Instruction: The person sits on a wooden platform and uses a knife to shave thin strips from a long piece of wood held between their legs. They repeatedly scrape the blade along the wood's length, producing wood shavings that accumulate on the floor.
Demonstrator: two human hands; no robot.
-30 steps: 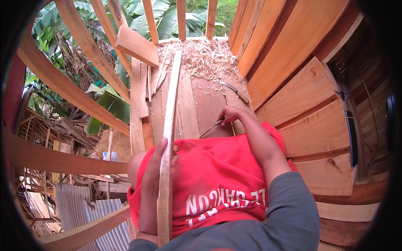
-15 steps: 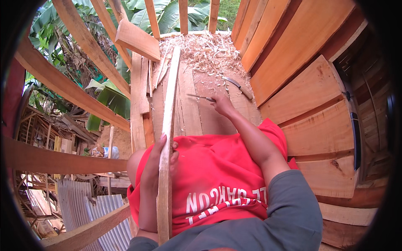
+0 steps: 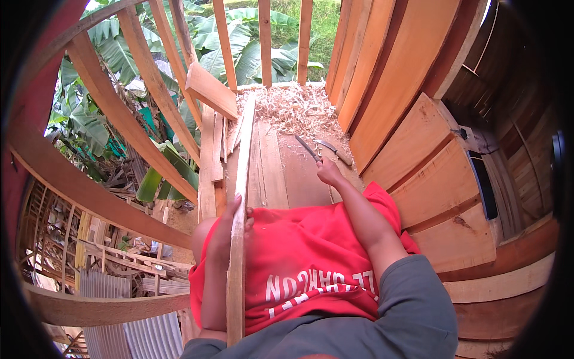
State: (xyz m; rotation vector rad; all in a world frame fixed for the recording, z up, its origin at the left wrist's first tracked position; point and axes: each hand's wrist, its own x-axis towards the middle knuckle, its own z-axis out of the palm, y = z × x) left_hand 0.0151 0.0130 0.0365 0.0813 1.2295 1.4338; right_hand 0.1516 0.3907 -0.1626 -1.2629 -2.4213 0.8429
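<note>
A long, narrow wooden strip [image 3: 242,161] slants up from my chest toward the far boards, its upper face pale and its lower part browner. Around its middle my left hand [image 3: 229,220] is closed, thumb on the near side and fingertips showing past the right edge. My right hand [image 3: 329,172] is closed round the handle of a knife [image 3: 307,147], whose blade points up and left, apart from the strip. Just beyond that hand, a curved blade with a wooden handle [image 3: 343,157] lies on the floorboards. Red cloth [image 3: 311,251] covers my lap.
Curly wood shavings [image 3: 287,107] heap at the far end of the plank floor [image 3: 275,179]. A wooden block [image 3: 210,91] and thin offcuts [image 3: 216,149] are at the left. Slatted railings [image 3: 134,113] bound the left; a plank wall [image 3: 400,72] rises right. Corrugated sheets [image 3: 107,293] lie below outside.
My right hand has shifted right and slightly nearer, and the knife has turned from pointing left to pointing up and left. The view has tilted upward. My left hand still grips the strip.
</note>
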